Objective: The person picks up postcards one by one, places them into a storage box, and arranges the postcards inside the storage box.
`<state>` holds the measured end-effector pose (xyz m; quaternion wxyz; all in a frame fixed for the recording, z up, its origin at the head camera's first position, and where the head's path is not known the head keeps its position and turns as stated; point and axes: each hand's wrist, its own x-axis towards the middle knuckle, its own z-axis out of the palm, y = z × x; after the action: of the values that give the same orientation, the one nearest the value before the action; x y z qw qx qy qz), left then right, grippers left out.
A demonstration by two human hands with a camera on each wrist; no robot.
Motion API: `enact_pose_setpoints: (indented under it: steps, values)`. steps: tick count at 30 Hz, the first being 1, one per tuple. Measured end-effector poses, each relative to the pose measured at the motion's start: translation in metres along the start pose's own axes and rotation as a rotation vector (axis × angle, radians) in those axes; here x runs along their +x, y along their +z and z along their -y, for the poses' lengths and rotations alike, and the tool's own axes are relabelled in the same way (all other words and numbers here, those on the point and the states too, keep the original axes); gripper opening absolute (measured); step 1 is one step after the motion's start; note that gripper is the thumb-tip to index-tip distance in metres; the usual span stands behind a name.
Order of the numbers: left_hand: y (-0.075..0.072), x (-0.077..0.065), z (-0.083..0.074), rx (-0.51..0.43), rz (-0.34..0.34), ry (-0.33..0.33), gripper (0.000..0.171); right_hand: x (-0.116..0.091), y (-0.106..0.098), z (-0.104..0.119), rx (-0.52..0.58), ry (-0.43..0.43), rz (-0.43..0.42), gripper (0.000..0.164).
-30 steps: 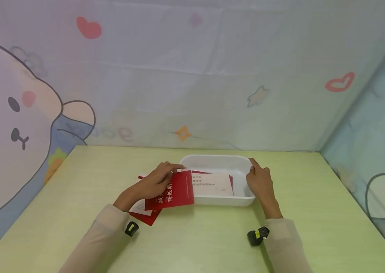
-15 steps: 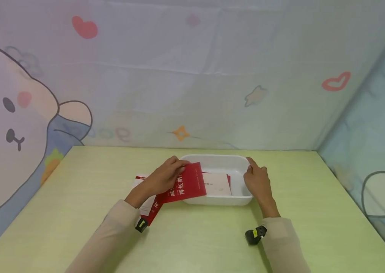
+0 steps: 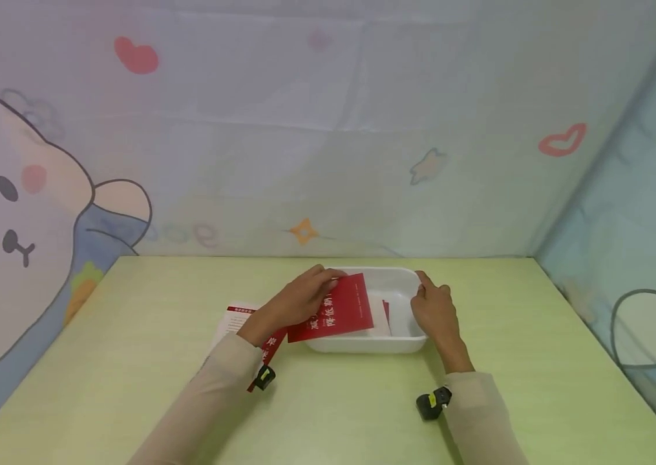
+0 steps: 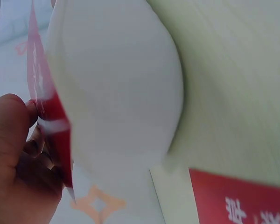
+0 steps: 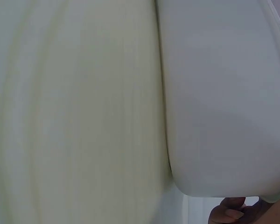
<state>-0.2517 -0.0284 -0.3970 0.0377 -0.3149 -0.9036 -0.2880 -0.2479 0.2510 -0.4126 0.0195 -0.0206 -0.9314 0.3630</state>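
Observation:
My left hand (image 3: 301, 298) pinches a red card (image 3: 346, 309) with white printed characters, holding it tilted over the left part of a white plastic tray (image 3: 362, 346). In the left wrist view, thumb and fingers hold the red card (image 4: 56, 116) beside the tray's outer wall (image 4: 121, 84). White and red cards (image 3: 382, 318) lie inside the tray, partly hidden by the held one. At the tray's right end, my right hand (image 3: 439, 316) grips the rim; the right wrist view shows only its fingertips (image 5: 231, 213) past the tray wall.
Left of the tray, a white printed sheet (image 3: 237, 318) and a red card (image 3: 273, 345) lie on the pale green table (image 3: 351, 407), partly under my left forearm. A patterned cloth (image 3: 281, 142) hangs behind the table.
My left hand has carried the red card rightward, farther over the tray, covering more of the cards inside. The right hand keeps its hold on the rim. The view has shifted slightly.

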Motion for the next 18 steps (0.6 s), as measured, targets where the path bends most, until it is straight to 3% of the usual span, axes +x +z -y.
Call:
enact_pose_setpoints:
  steps: [8, 18]
  values:
    - [0.006, 0.015, 0.0, -0.034, 0.021, -0.038, 0.04, 0.0, -0.002, 0.003, -0.008, 0.015, -0.01, 0.052]
    - [0.013, 0.023, 0.0, -0.053, 0.024, -0.061, 0.039, -0.002, 0.0, 0.003, 0.002, 0.016, -0.009, 0.052]
